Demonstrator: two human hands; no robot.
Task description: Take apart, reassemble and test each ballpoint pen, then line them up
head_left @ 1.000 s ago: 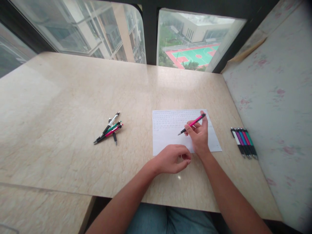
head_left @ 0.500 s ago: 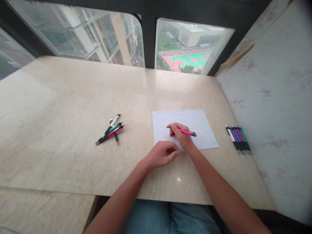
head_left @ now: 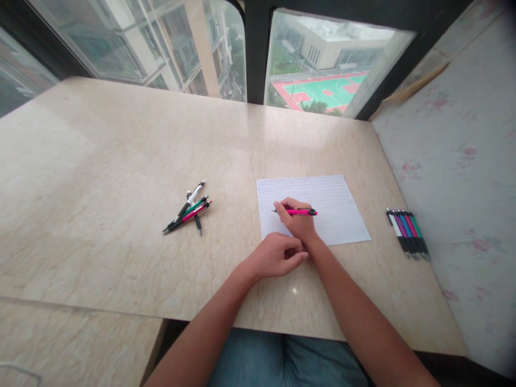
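Note:
My right hand (head_left: 296,223) grips a pink pen (head_left: 300,212) and holds it level over a white sheet of paper (head_left: 338,209) with faint lines of writing along its top. The pen's tip points left, at the sheet's left side. My left hand (head_left: 278,255) rests on the table just below the sheet's lower left corner, its fingers curled in loosely, and I can make out nothing in them.
A loose pile of several pens (head_left: 188,210) lies on the beige marble table (head_left: 121,161) left of the sheet. A neat row of several pens (head_left: 408,233) lies at the table's right edge beside a flowered wall. Windows run along the far edge.
My right hand has moved from the sheet's right side to its left, turning the pink pen from slanted to level. The left hand stays beside the sheet's lower corner.

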